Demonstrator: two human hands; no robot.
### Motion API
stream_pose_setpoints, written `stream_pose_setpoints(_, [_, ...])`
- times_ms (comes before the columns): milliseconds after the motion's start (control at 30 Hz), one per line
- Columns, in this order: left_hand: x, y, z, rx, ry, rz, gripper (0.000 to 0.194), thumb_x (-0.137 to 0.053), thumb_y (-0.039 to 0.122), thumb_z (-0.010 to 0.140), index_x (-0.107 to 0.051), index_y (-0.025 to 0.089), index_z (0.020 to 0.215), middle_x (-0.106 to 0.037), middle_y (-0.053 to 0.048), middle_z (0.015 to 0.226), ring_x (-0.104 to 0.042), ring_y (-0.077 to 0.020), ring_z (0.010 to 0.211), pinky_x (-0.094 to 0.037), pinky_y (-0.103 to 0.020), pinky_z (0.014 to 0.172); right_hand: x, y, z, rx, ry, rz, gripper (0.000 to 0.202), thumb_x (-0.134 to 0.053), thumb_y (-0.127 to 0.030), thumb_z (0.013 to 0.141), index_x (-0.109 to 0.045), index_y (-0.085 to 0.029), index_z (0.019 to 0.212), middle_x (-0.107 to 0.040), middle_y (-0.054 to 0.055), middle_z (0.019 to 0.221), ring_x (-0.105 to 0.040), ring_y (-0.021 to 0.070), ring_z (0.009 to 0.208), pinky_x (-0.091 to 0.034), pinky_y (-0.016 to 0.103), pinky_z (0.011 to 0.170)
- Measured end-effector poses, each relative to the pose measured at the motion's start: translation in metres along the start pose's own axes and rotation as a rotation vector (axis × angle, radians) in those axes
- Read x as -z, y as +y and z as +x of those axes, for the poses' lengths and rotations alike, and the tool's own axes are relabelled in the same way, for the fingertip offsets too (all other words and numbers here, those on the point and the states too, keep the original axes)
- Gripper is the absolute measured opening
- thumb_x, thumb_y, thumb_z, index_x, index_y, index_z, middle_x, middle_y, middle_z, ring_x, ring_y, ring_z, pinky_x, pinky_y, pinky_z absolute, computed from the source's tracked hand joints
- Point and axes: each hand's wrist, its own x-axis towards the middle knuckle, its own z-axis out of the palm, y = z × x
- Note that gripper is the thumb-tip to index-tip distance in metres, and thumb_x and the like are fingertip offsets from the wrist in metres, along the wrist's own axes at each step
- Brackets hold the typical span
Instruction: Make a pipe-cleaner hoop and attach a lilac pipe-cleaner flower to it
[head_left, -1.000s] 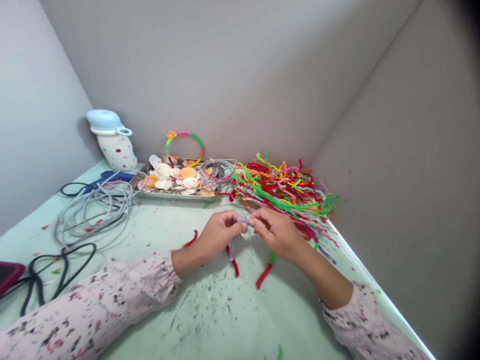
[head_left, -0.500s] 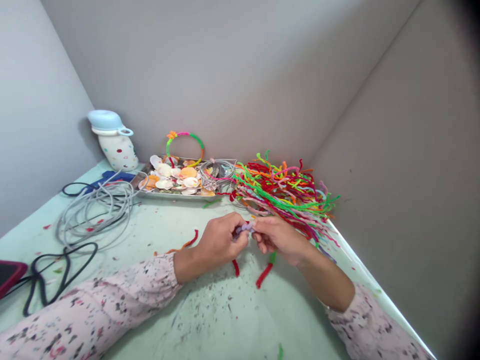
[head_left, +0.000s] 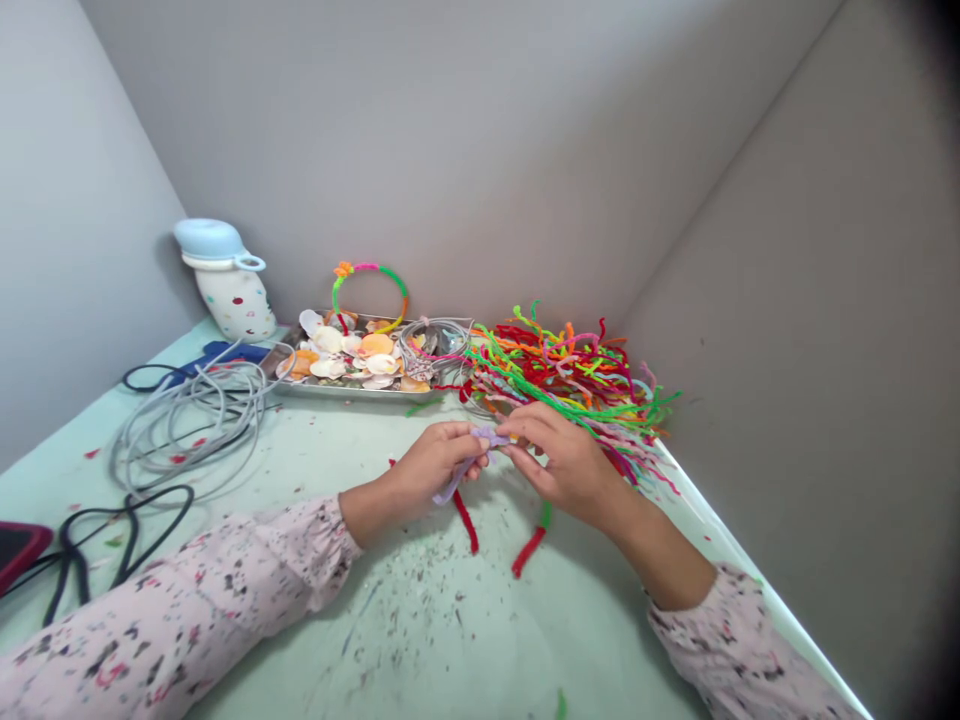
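Both my hands meet above the middle of the table, around a small twisted purple pipe cleaner (head_left: 489, 436). My left hand (head_left: 435, 468) pinches it between thumb and fingers, and a purple end hangs below those fingers. From the right, my right hand (head_left: 564, 458) grips its other side with the fingertips. A red pipe cleaner (head_left: 466, 520) lies on the table under my left hand. Beneath my right hand rests a red and green piece (head_left: 529, 552).
A tray of shells (head_left: 352, 392) with a colourful ring (head_left: 406, 300) stands behind. Right of it lies a pipe cleaner pile (head_left: 570, 385). At left are a bottle (head_left: 236, 300), grey cable (head_left: 187, 430), black cord (head_left: 135, 530) and red-edged device (head_left: 22, 555).
My left hand has shifted slightly left and turned, showing more of the purple piece and its hanging end. My right hand has rolled over, its fingers now stretched toward the piece.
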Motion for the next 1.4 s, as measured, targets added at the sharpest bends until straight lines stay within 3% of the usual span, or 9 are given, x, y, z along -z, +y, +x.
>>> stream_pose_setpoints(400, [-0.006,0.006,-0.004,0.040,-0.029,-0.082,0.019,-0.070,0.025,0.065,-0.055,0.014,0.068,-0.053,0.003,0.058,-0.044,-0.0063,0.049,-0.032,-0.020,0.051,0.005,0.000,-0.001,0.116,-0.012,-0.168,0.022,-0.049,-0.022,0.091,-0.064,-0.024,0.107,-0.066,0.008,0.104,-0.061,0.0198,0.099,-0.049,0.034,0.086])
stream_pose_setpoints(600, [-0.003,0.001,-0.002,-0.091,0.004,0.172,0.015,-0.063,0.024,0.070,-0.052,0.015,0.068,-0.049,0.005,0.057,-0.039,-0.0071,0.050,-0.029,-0.022,0.051,0.004,-0.004,0.000,0.084,-0.059,-0.122,0.020,-0.048,-0.021,0.090,-0.064,-0.022,0.102,-0.065,0.008,0.098,-0.059,0.0200,0.094,-0.047,0.033,0.083])
stream_pose_setpoints(733, [-0.003,0.000,-0.005,-0.262,0.036,0.453,0.012,-0.056,0.024,0.076,-0.049,0.017,0.070,-0.047,0.004,0.063,-0.040,-0.0090,0.057,-0.030,-0.022,0.055,0.000,-0.014,0.005,-0.099,-0.052,-0.007,0.013,-0.049,-0.021,0.086,-0.063,-0.020,0.085,-0.061,0.004,0.082,-0.056,0.0158,0.076,-0.044,0.028,0.070])
stream_pose_setpoints(833, [-0.004,0.001,-0.013,-0.366,0.088,0.732,0.010,-0.052,0.021,0.078,-0.046,0.018,0.069,-0.044,0.004,0.062,-0.037,-0.0100,0.058,-0.027,-0.023,0.054,-0.003,-0.020,0.008,-0.338,-0.091,0.152,0.013,-0.051,-0.020,0.081,-0.060,-0.019,0.070,-0.056,0.000,0.069,-0.050,0.0129,0.065,-0.038,0.025,0.060])
stream_pose_setpoints(967, [-0.005,0.001,-0.022,-0.594,0.066,1.085,0.003,-0.054,0.018,0.075,-0.052,0.018,0.073,-0.050,0.001,0.067,-0.041,-0.0121,0.062,-0.027,-0.026,0.058,-0.005,-0.020,0.010,-0.756,-0.272,0.605,0.014,-0.050,-0.025,0.074,-0.053,-0.018,0.062,-0.046,-0.004,0.052,-0.041,0.0092,0.048,-0.028,0.022,0.045])
stream_pose_setpoints(1067, [-0.005,0.001,-0.022,-0.613,0.066,1.084,0.001,-0.054,0.018,0.074,-0.052,0.018,0.074,-0.051,0.001,0.069,-0.042,-0.0122,0.063,-0.027,-0.026,0.059,-0.002,-0.018,0.011,-0.882,-0.332,0.866,0.018,-0.051,-0.031,0.073,-0.052,-0.017,0.062,-0.047,-0.004,0.053,-0.038,0.0073,0.043,-0.023,0.021,0.040])
stream_pose_setpoints(1167, [-0.006,0.003,-0.015,-0.409,0.125,0.795,0.007,-0.052,0.022,0.076,-0.049,0.018,0.071,-0.047,0.004,0.063,-0.039,-0.0103,0.058,-0.028,-0.023,0.056,0.003,-0.015,0.011,-0.747,-0.288,0.761,0.018,-0.056,-0.034,0.076,-0.059,-0.016,0.075,-0.055,-0.001,0.063,-0.046,0.0084,0.051,-0.032,0.021,0.046])
stream_pose_setpoints(1300, [-0.007,0.007,-0.004,-0.107,0.048,0.313,0.016,-0.057,0.029,0.073,-0.049,0.016,0.067,-0.046,0.005,0.055,-0.038,-0.0080,0.050,-0.028,-0.022,0.050,0.008,-0.011,0.008,-0.320,-0.101,0.284,0.029,-0.060,-0.020,0.078,-0.061,-0.020,0.106,-0.061,0.005,0.102,-0.056,0.0126,0.074,-0.046,0.027,0.068])
stream_pose_setpoints(1400, [-0.006,0.007,-0.002,0.026,-0.008,0.089,0.018,-0.062,0.028,0.069,-0.051,0.014,0.067,-0.049,0.005,0.055,-0.040,-0.0066,0.046,-0.027,-0.021,0.047,0.009,-0.007,0.004,-0.084,-0.074,0.122,0.026,-0.055,-0.015,0.082,-0.061,-0.022,0.106,-0.059,0.007,0.106,-0.058,0.0161,0.088,-0.048,0.031,0.079])
